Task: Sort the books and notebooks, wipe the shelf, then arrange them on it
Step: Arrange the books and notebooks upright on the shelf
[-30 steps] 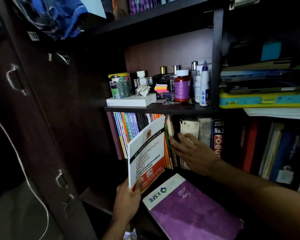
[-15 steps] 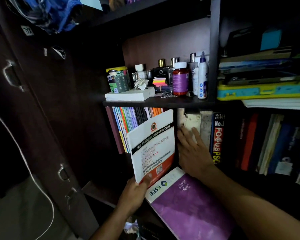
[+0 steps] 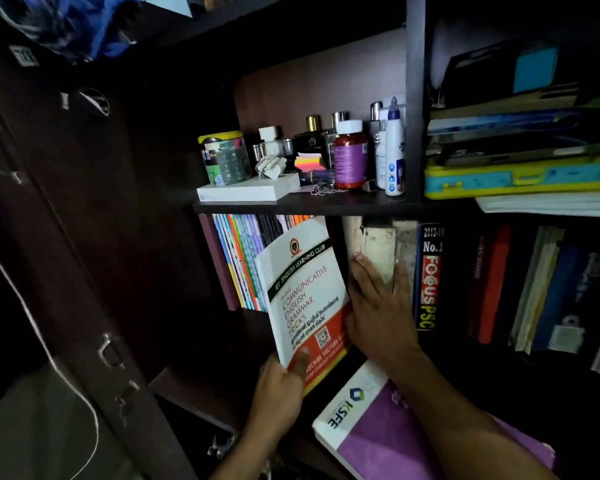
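So over the last second the white-and-orange paperback grammar book [image 3: 303, 299] got stood upright and slid closer to the gap in the lower shelf [image 3: 194, 386]. Left hand [image 3: 278, 393] pinches its bottom corner, thumb on the cover. Right hand [image 3: 378, 306] went flat, fingers spread against the worn cream book spines [image 3: 380, 249], holding the gap open I'd guess. The arranging has started. That compartment also holds thin pastel notebooks [image 3: 246, 258]; the purple diary [image 3: 388, 434] seems to lie below, too dim to tell.
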`<state>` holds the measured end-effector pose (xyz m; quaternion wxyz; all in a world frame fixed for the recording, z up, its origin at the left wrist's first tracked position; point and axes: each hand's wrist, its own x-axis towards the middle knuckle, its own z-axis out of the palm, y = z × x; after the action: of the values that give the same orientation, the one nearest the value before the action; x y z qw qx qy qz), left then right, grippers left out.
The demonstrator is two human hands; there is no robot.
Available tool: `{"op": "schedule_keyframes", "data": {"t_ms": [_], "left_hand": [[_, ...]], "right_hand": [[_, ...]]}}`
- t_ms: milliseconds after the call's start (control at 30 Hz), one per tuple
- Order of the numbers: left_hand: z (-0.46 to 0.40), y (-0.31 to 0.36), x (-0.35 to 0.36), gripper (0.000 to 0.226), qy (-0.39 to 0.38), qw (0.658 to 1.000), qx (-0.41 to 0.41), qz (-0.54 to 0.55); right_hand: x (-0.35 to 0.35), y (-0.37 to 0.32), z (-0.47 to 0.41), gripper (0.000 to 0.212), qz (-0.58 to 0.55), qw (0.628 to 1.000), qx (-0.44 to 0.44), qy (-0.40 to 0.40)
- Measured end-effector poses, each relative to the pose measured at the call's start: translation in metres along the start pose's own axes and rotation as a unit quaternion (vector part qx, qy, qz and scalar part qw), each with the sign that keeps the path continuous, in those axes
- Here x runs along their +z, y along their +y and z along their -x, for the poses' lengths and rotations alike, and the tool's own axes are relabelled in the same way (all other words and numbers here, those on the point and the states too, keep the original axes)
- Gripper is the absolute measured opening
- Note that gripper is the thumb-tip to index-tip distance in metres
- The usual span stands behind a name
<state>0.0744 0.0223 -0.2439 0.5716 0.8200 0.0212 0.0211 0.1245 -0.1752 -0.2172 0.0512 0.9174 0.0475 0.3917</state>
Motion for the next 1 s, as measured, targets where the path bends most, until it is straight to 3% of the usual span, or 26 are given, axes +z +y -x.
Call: {"op": "schedule_keyframes", "data": {"t_ms": [100, 200, 300, 400, 500, 633, 733, 833, 1000], "left_hand": [[-0.001, 0.009, 0.007, 0.041, 0.02, 0.999, 0.028, 0.01], [-0.005, 0.015, 0.024, 0.06, 0.039, 0.997, 0.065, 0.006], [-0.013, 0.029, 0.041, 0.042, 0.03, 0.996, 0.08, -0.009], [-0.034, 0.042, 0.048, 0.049, 0.028, 0.987, 0.114, -0.111], [-0.045, 0.057, 0.047, 0.059, 0.005, 0.98, 0.07, -0.185], [-0.045, 0.061, 0.039, 0.041, 0.074, 0.985, 0.151, -0.044], [-0.044, 0.056, 0.034, 0.033, 0.065, 0.975, 0.21, -0.022], [-0.052, 0.068, 0.03, 0.026, 0.075, 0.96, 0.247, -0.11], [-0.087, 0.101, 0.034, 0.033, 0.109, 0.924, 0.244, -0.273]], "right_hand": [[-0.002, -0.001, 0.001, 0.074, -0.001, 1.0, 0.015, -0.012], [0.0, 0.002, 0.002, 0.079, -0.007, 1.0, 0.014, -0.002], [0.001, 0.003, 0.003, 0.084, -0.011, 1.0, 0.01, 0.003], [0.003, 0.002, 0.002, 0.081, -0.015, 1.0, 0.008, 0.013], [0.004, 0.003, 0.002, 0.08, -0.027, 0.999, 0.01, 0.014], [0.002, 0.002, 0.002, 0.07, -0.028, 1.0, 0.007, -0.01], [0.001, 0.001, 0.001, 0.067, -0.037, 0.999, 0.013, -0.01], [-0.001, -0.002, 0.003, 0.065, -0.048, 0.999, 0.019, -0.011], [-0.002, -0.002, 0.002, 0.058, -0.079, 0.997, 0.011, 0.008]]}}
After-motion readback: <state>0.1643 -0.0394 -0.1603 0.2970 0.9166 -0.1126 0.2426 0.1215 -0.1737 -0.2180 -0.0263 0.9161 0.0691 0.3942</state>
